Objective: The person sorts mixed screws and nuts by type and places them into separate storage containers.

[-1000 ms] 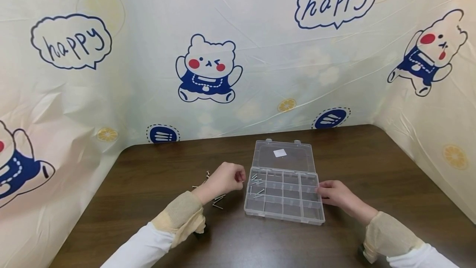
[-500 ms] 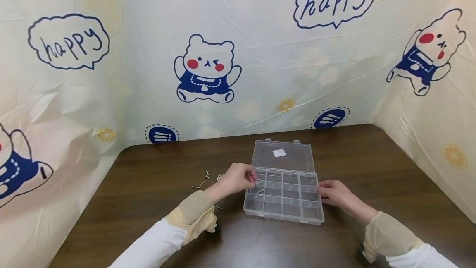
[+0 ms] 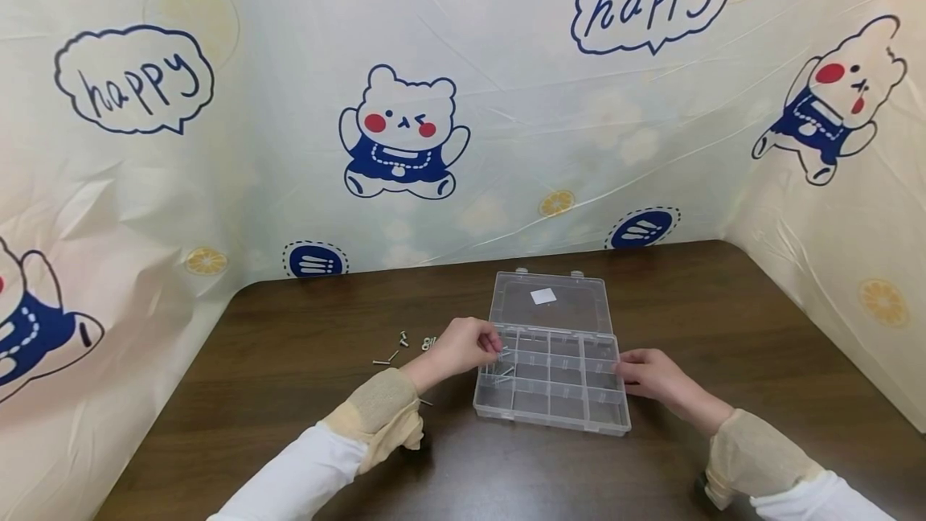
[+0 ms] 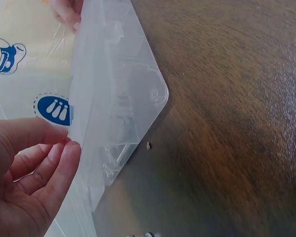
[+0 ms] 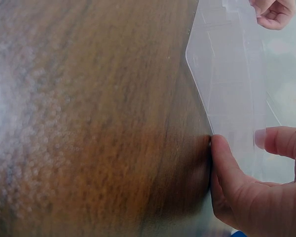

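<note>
A clear plastic compartment box point(image 3: 531, 406) lies on the table with its lid folded back. Several silvery screws point(image 3: 504, 374) are in compartments along its left side. Over the back left compartment is my left hand point(image 3: 466, 342), thumb and fingertips brought together at the box's edge. In the left wrist view no object shows between those fingertips; whether they pinch a screw is hidden. At the opposite side, my right hand point(image 3: 654, 375) grips the box wall, thumb point(image 5: 276, 139) on top and fingers low along the outside.
Left of the box, screws point(image 3: 381, 362) lie loose on the brown table point(image 3: 304, 400), with shorter bolts point(image 3: 403, 339) and small metal rings point(image 3: 428, 343) farther back. The open lid point(image 3: 575, 304) bears a white label. A printed curtain point(image 3: 499, 127) hangs behind.
My left hand has moved right, from beside the box to over its back left compartment, and has barely moved in the last half second. My right hand keeps its hold on the box.
</note>
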`<state>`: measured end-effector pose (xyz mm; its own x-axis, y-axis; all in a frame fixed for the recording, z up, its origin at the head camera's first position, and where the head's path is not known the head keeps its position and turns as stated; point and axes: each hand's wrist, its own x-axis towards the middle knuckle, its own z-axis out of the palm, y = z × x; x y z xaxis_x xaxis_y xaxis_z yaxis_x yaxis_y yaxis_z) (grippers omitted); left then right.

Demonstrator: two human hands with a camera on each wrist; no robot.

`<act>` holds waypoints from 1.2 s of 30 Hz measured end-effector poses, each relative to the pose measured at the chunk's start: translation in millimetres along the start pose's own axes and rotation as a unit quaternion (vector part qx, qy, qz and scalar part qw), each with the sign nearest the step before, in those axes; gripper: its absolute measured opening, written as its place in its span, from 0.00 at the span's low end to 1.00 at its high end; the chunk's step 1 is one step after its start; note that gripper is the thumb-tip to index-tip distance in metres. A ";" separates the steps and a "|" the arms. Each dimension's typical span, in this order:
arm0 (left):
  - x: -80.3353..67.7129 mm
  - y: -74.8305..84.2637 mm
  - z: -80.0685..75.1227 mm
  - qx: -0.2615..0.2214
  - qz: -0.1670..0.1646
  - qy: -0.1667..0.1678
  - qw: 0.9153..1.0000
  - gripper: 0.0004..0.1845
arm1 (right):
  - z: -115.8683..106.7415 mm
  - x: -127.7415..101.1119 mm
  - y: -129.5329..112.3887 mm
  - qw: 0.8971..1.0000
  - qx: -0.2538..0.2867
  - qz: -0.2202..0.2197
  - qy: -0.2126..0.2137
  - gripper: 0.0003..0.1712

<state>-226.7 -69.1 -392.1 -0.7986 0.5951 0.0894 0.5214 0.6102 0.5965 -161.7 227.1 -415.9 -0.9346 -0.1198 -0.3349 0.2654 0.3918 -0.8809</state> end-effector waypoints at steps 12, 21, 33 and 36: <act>-8.8 -8.8 -17.8 0.051 -0.005 -0.042 0.998 0.04 | -0.7 0.9 -0.5 1.000 0.001 0.006 0.002 0.25; -17.6 -16.7 -26.0 0.098 -0.014 -0.070 0.993 0.05 | -0.5 -0.1 1.3 1.000 0.004 -0.007 -0.002 0.25; -29.9 -22.8 -32.3 0.140 -0.032 -0.098 0.985 0.08 | 0.1 -0.6 2.5 1.000 0.013 -0.013 -0.002 0.25; -33.4 -24.5 -33.9 0.150 -0.042 -0.106 0.982 0.08 | 0.0 -0.7 2.4 1.000 0.012 -0.013 -0.002 0.25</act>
<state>-223.0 -121.6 -382.7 -0.7787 0.6126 -0.1359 0.5473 0.7690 0.3303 -160.4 228.2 -417.8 -0.9402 -0.1343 -0.3130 0.2465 0.3659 -0.8974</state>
